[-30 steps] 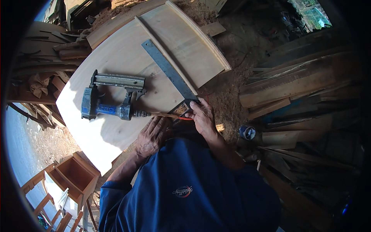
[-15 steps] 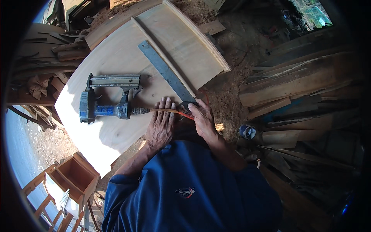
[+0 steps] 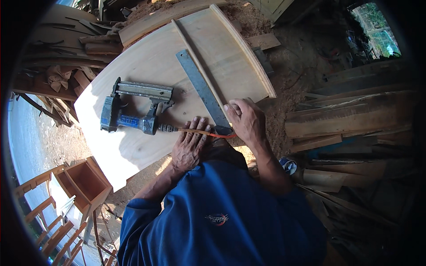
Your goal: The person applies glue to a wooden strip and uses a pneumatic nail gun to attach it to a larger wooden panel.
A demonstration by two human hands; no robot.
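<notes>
A curved pale wooden panel (image 3: 146, 75) lies before me. My left hand (image 3: 188, 144) rests flat on its near edge, fingers stretched, with an orange air hose (image 3: 195, 131) crossing over them. The hose joins a blue-grey pneumatic nail gun (image 3: 133, 106), lying on its side at the panel's left. A thin wooden strip (image 3: 195, 57) runs lengthwise across the panel. At the strip's near end my right hand (image 3: 248, 119) is closed, thumb and curled fingers on it; the very end is hidden. Alongside the strip lies a flat steel square (image 3: 197, 84) with a dark near end.
A thicker wooden edging (image 3: 244, 51) borders the panel's right side. Stacked boards (image 3: 350, 115) fill the right; scrap wood (image 3: 53, 48) lies far left. A brown wooden cabinet piece (image 3: 91, 186) stands at lower left. A small can (image 3: 288, 166) sits near my right forearm.
My right hand has moved from the square's near end to the strip's near end. The left hand stays flat on the panel. The whole view has shifted slightly.
</notes>
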